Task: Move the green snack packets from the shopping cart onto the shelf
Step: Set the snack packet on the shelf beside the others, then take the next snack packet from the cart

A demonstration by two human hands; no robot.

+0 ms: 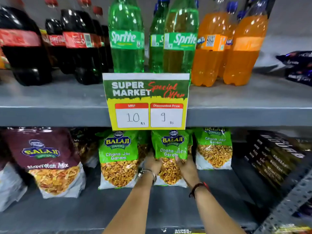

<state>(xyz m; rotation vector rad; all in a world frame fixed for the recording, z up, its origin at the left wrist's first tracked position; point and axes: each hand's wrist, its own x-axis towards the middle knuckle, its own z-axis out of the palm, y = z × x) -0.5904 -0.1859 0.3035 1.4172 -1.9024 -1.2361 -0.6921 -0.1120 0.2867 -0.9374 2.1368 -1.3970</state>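
Both hands are in on the lower shelf [101,205] now, wrapped around the middle green snack packet [169,149]. The left hand [152,163] has it by its left edge, the right hand [185,166] by its right edge, fingers curled closed onto the packet's lower half. The packet stands upright on the shelf, its base down on the grey surface, right under the yellow price sign [147,105] hanging from the upper shelf's edge. Another green packet [118,159] stands just beside it on the left, a third green packet [213,149] on the right, set slightly further back. A maroon snack bag [45,159] sits further left. Up top: cola bottles [76,43], green soda bottles [126,39] and orange soda bottles [236,48].
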